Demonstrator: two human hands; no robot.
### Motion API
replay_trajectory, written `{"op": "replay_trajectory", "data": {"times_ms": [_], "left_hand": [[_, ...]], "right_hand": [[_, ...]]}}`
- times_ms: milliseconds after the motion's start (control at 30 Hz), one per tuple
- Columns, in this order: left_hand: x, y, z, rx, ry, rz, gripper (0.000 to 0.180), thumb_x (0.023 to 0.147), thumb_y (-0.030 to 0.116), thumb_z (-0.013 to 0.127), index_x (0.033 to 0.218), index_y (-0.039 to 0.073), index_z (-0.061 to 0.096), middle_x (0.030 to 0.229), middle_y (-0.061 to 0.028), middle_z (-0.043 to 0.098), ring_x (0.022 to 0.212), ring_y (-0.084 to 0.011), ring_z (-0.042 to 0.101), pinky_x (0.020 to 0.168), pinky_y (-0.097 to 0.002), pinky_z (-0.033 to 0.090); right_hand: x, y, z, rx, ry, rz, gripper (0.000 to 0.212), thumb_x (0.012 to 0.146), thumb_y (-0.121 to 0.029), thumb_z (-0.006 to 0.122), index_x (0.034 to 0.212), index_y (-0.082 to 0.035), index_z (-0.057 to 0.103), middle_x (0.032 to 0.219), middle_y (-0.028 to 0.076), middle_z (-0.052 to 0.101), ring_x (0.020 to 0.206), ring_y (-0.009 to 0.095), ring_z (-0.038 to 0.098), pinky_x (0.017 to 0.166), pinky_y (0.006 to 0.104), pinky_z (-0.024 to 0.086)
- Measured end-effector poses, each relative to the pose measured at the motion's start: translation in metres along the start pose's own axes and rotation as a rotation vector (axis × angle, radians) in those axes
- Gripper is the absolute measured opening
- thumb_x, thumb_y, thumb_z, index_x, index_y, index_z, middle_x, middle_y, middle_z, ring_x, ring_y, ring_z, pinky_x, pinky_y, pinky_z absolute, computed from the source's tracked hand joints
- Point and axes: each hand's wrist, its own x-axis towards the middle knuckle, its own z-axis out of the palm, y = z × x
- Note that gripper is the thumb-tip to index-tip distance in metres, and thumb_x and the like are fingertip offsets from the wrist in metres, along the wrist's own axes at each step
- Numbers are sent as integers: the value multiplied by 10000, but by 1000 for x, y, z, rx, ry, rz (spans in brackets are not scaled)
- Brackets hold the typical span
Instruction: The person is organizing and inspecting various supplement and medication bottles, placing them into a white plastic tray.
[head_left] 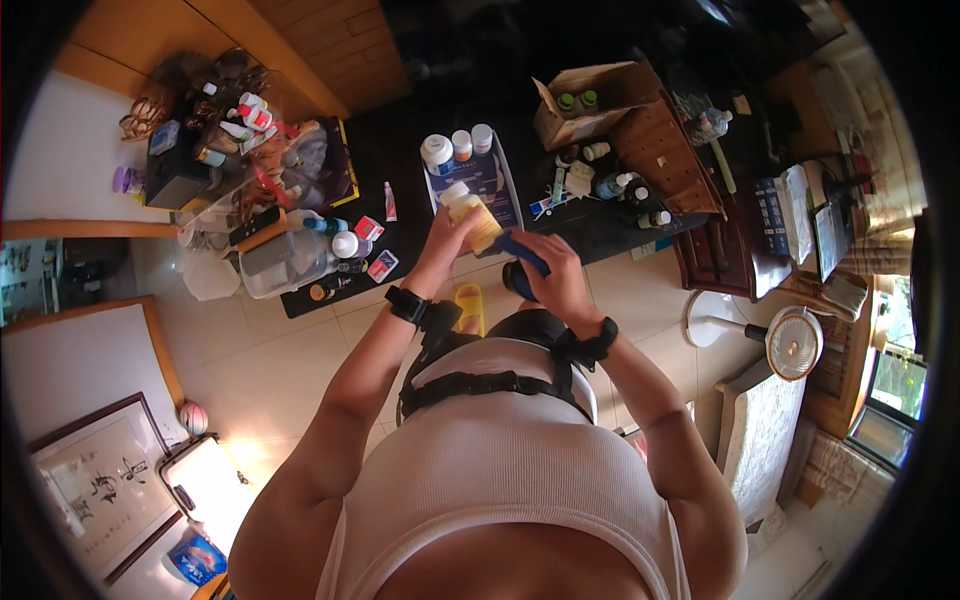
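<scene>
Left hand: fingers wrapped round a pale yellow bottle, clamped on its side. Right hand: fingers closed on a dark blue cloth-like piece, whose upper end meets or nearly meets the bottle's base; contact cannot be told.

Step in hand, by judgement: wiping or handling the bottle's lower end. The next move seems to call for a firm left hold, with the blue piece worked against the base or drawn clear.

Bottle: tilted, white cap pointing up and left, apparently on; body yellowish, label too small to make out. It appears in front of the near end of a shallow tray.

Farther out: three white-capped bottles at the tray's far end; dark surface beneath; open cardboard box to the right.
</scene>
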Motion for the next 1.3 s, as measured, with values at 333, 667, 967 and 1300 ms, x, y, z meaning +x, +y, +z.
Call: {"op": "replay_trajectory", "data": {"times_ms": [333,667,967,1300], "left_hand": [[-2,-7,12,-82,-149,-150,419,1011,423,468,1241,74,499,1126,-43,600,985,-106,621,813,-280,534],[7,-19,-5,-173,-66,-48,420,1020,436,410,1274,114,498,1147,-33,598,1062,-138,601,915,-321,493],[47,-18,-34,292,141,243,406,917,369,659,1167,67,553,1015,-19,635,913,-129,623,770,-270,514],[136,-96,-108,838,424,365,452,732,260,794,1074,70,567,1011,-111,684,932,-271,676,798,-365,527]], "right_hand": [[51,0,-8,-131,51,-102,427,754,40,630,1172,-44,651,1222,98,648,920,310,607,847,355,501],[28,-8,1,-45,-179,-152,484,721,38,642,1185,-96,665,1200,57,662,839,273,578,782,351,520],[-34,29,-25,-90,-347,48,414,743,-2,643,1131,-138,694,1061,62,699,892,294,595,808,399,490],[-48,57,-82,-132,-151,224,389,737,48,634,1100,-78,693,1134,85,688,898,324,615,837,383,518]]}}
